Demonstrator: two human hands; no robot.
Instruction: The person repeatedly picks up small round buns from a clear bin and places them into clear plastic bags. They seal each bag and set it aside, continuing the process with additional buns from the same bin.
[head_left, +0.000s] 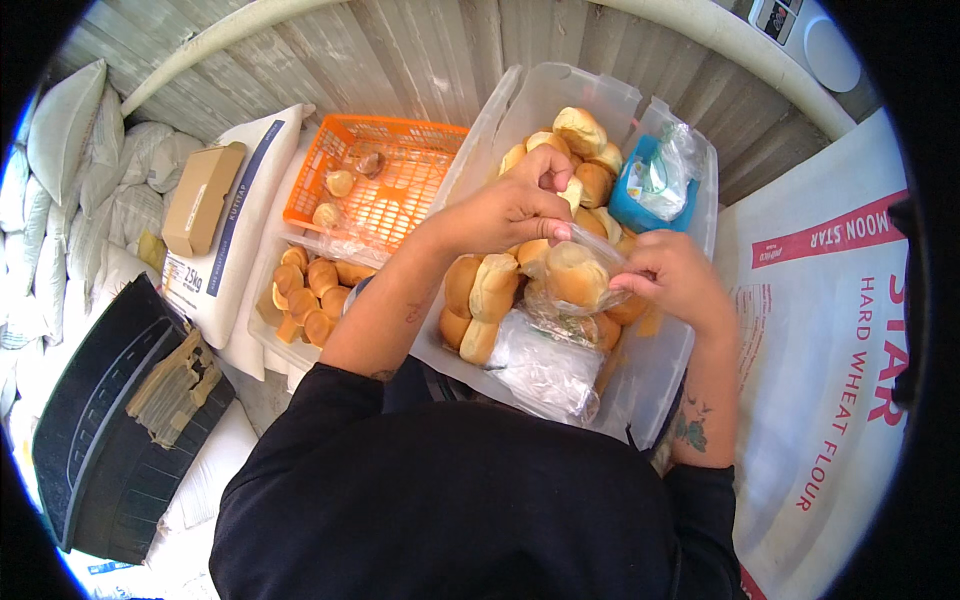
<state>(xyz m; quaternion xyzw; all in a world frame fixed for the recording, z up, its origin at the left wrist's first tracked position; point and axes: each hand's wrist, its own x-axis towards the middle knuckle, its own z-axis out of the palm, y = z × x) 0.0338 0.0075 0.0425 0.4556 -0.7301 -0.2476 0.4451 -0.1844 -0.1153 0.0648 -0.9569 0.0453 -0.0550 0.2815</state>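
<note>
Over a translucent plastic bin (679, 349) filled with bread rolls (579, 133), both hands are on a clear plastic bag (600, 244) with a golden roll (576, 274) inside it. My left hand (517, 199) pinches the bag's upper left edge between thumb and finger. On the other side, my right hand (671, 277) grips the bag's right edge. Below them, in the near part of the bin, lies a stack of clear plastic bags (544, 364). A blue plastic container (626, 196) holding crumpled clear plastic stands at the bin's right side.
An orange slatted crate (394, 214) with a few small round pieces sits left of the bin. Nearer is a clear tub of rolls (306, 300). Flour sacks (817, 360) flank both sides. A cardboard box (201, 199), a black plastic crate (112, 427) and a scale (829, 56) are around.
</note>
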